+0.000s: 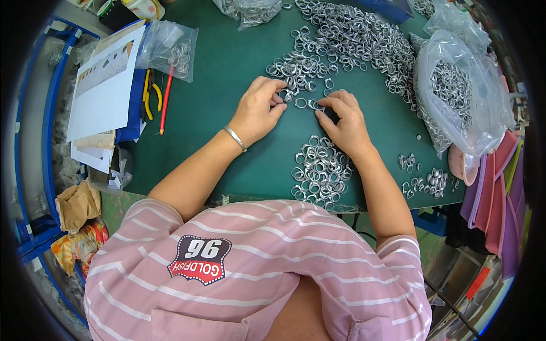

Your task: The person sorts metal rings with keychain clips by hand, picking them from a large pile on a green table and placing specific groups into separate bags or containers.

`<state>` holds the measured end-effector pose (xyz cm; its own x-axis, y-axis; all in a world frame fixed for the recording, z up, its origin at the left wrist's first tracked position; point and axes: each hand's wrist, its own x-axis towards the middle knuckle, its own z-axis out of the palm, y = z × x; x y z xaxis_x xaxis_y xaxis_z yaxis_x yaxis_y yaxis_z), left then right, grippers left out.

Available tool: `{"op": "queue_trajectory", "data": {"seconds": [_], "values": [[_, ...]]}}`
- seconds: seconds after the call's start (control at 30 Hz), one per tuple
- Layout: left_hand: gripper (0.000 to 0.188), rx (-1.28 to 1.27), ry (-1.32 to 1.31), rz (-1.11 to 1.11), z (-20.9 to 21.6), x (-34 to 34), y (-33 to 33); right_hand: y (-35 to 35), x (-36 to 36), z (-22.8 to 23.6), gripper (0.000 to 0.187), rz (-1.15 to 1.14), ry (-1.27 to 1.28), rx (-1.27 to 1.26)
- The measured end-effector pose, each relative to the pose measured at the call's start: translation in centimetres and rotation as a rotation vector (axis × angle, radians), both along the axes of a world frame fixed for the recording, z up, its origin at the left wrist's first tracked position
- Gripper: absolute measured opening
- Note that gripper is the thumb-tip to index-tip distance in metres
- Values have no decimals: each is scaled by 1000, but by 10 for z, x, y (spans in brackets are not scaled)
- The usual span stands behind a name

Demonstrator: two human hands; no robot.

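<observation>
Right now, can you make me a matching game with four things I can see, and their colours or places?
Things:
1. pen
2. bracelet
3. table
4. big bag

Matches:
A. on the left arm
B. holds lots of silver rings
C. red
D. green

Right pairs: 1-C, 2-A, 3-D, 4-B

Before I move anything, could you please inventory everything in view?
Rings: many, silver, table and bags
Clear bags: four or more, table edges
Pliers: one, yellow-handled, left
Stick: one, red, beside pliers
Papers: several, white, left
Table: one, green, centre
Shelf: one, blue, left
Paper bag: one, brown, lower left
Sheet-like items: several, pink-purple, right
Shirt: one, pink-white, bottom
Bracelet: one, silver, left wrist
Left hand: one, at rings
Right hand: one, at rings
</observation>
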<state>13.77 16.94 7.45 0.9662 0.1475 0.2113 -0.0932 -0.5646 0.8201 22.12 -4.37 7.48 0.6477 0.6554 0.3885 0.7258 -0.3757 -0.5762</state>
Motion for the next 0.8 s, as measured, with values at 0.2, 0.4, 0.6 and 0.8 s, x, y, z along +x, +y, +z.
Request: {"op": "queue_trajectory", "data": {"seconds": [0.2, 0.4, 0.6, 0.8], "values": [[37, -49, 16, 19, -6, -1, 4, -11, -1, 0, 20, -42, -38, 21], [37, -74, 54, 22, -7, 0, 5, -6, 6, -2, 22, -59, -140, 22], [36, -58, 20, 27, -4, -4, 3, -4, 15, -9, 26, -1, 79, 88], [32, -17, 29, 32, -3, -3, 1, 24, 3, 2, 22, 89, -4, -23]]}}
